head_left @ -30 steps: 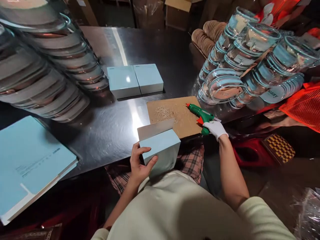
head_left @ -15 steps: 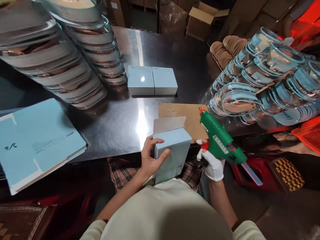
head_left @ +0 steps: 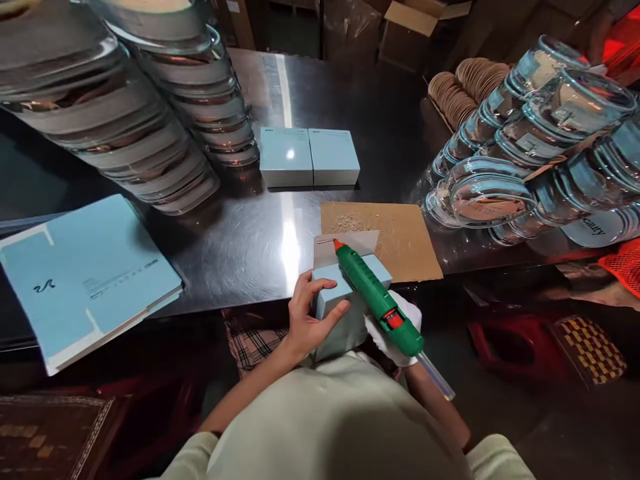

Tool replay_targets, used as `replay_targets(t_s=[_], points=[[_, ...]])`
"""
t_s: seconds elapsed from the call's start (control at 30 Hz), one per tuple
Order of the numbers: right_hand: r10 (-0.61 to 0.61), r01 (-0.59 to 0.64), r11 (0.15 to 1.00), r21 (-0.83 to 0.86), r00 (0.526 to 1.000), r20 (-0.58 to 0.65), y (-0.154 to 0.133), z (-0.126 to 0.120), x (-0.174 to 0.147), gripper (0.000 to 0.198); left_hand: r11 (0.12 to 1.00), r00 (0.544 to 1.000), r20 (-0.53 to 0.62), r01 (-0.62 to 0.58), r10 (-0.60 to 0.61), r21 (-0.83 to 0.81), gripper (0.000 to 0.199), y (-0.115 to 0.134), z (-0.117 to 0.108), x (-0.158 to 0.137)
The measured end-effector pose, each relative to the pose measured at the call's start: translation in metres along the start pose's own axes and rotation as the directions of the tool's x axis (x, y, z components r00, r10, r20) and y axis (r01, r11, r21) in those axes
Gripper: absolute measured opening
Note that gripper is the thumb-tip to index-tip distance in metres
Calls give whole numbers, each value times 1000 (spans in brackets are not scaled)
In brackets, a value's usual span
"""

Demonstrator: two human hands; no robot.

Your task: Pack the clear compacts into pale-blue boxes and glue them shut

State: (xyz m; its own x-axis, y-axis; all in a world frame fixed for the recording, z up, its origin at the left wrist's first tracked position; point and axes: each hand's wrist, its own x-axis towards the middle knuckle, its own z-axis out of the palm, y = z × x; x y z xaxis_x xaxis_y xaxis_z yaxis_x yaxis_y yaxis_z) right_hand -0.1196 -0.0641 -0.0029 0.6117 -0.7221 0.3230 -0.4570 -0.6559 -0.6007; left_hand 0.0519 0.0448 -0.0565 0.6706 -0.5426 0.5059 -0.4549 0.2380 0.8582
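My left hand (head_left: 305, 319) grips a light blue cardboard box (head_left: 345, 313) against my lap at the table's near edge. The box's grey inner flap (head_left: 350, 243) stands open toward the table. My right hand (head_left: 395, 327), in a white glove, holds a green glue gun (head_left: 375, 299) over the box. Its orange nozzle touches the left end of the open flap, where a thin line of glue shows.
A brown cardboard mat (head_left: 400, 233) with glue crumbs lies on the steel table (head_left: 240, 247). Two closed blue boxes (head_left: 309, 157) sit behind it. Stacked glass lids (head_left: 125, 113) rise at left, glass bowls (head_left: 525, 147) at right, flat blue box blanks (head_left: 85, 280) near left.
My right hand lifted the glue gun off the cardboard mat, swung it left and brought its nozzle down onto the box's open flap. My left hand kept hold of the box.
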Motion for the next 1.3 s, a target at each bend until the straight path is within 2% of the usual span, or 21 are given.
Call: replay_targets(t_s=[0.1,0.2,0.27,0.33,0.43,0.5,0.57,0.6,0.63,0.7,0.77,0.8,0.87,0.9,0.97,1.03,1.07,1.13,1.2,1.27,1.3], points=[[167,-155,978,141,983,-74,24,-6,-6,27,998,998,-13,57,-57,2,29,-6,-4,-6],[437,-378,874,305,886,-156,49,-12,-8,34,993,993,-14,114,-114,-1,32,-13,-9,-10],[541,-450,808,382,823,-175,62,-12,3,38,991,991,-7,132,-132,-19,32,-16,-12,-10],[594,-478,743,468,793,-133,73,-12,25,43,989,989,12,146,-146,-35,33,-17,-13,-9],[695,-598,538,594,713,89,89,-20,69,57,987,988,35,150,-148,-61,35,-17,-14,-4],[764,-734,502,457,624,163,98,-34,94,59,987,990,33,141,-139,-78,37,-16,-15,-1],[815,-808,556,195,576,61,101,-51,106,55,988,991,36,130,-127,-88,36,-15,-16,0],[803,-799,595,91,595,-29,99,-57,108,52,988,992,39,126,-123,-91,36,-15,-16,1],[759,-761,648,41,641,-111,93,-61,107,49,988,992,43,123,-119,-95,35,-16,-16,1],[626,-617,780,102,767,-140,72,-56,101,41,986,991,65,122,-115,-110,35,-16,-15,1],[466,-464,845,265,883,60,48,-37,95,53,984,990,95,115,-103,-134,36,-15,-12,0],[394,-444,821,359,896,206,37,-24,92,60,983,990,107,106,-91,-149,36,-15,-11,0],[301,-488,728,481,858,415,23,-2,89,65,980,990,123,94,-73,-177,35,-14,-8,-1],[281,-502,692,519,849,447,21,6,88,65,976,990,117,94,-72,-198,35,-15,-6,-1],[189,-446,669,595,876,445,23,10,86,70,956,994,71,96,-79,-276,40,-17,-4,0],[-57,-285,723,629,884,465,27,3,84,79,924,997,10,81,-83,-375,56,-22,-4,1],[-188,-185,759,625,856,481,29,-3,83,79,912,997,-5,67,-76,-404,60,-25,-5,2],[-354,-1,818,575,788,504,28,-14,84,67,921,998,27,56,-49,-386,46,-29,-9,2],[-399,110,851,514,771,496,25,-20,86,46,949,996,79,59,-36,-310,26,-30,-14,4],[-412,146,857,494,770,487,24,-20,86,32,964,992,116,73,-44,-257,26,-28,-19,6],[-406,144,860,489,774,485,25,-18,85,32,966,991,122,79,-49,-247,27,-25,-22,8]])
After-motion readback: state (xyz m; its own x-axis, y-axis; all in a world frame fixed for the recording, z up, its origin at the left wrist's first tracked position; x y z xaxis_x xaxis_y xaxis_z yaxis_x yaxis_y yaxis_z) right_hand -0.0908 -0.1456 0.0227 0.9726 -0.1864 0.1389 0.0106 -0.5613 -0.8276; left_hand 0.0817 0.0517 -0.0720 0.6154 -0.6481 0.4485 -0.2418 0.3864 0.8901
